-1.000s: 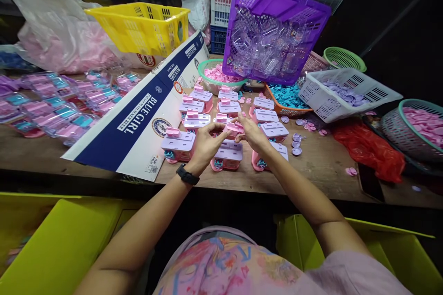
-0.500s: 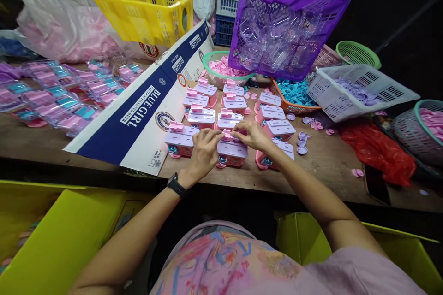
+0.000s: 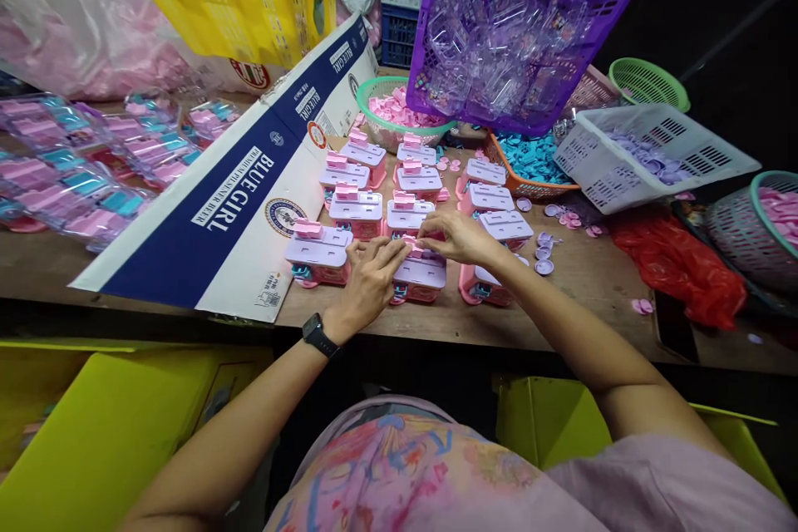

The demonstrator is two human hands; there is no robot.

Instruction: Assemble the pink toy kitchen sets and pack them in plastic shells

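Note:
Both hands meet over a small pink plastic piece [image 3: 411, 246] on the lilac top of a box-shaped toy [image 3: 421, 273] at the front middle. My left hand [image 3: 369, 278], a black watch on its wrist, has its fingers closed against the piece's left side. From the right, my right hand [image 3: 460, 238] pinches it between thumb and fingers. Several similar toys stand in rows; the front-left toy [image 3: 319, 251] carries a pink piece, while the right-hand column, such as this toy [image 3: 506, 226], shows bare lilac tops. The pink piece is partly hidden by fingers.
A printed cardboard panel [image 3: 249, 183] slants along the left, with wrapped toys [image 3: 81, 174] beyond. Behind stand a green basket [image 3: 374, 87] of pink pieces, a tilted purple crate [image 3: 430, 33], an orange basket [image 3: 499, 162] and a white basket [image 3: 598, 174]. A phone [image 3: 677, 332] lies front right.
The left hand's fingers have flattened and stretched further over the pink piece. My right hand still pinches at it. The view has shifted slightly, moving the panel and yellow crate leftward.

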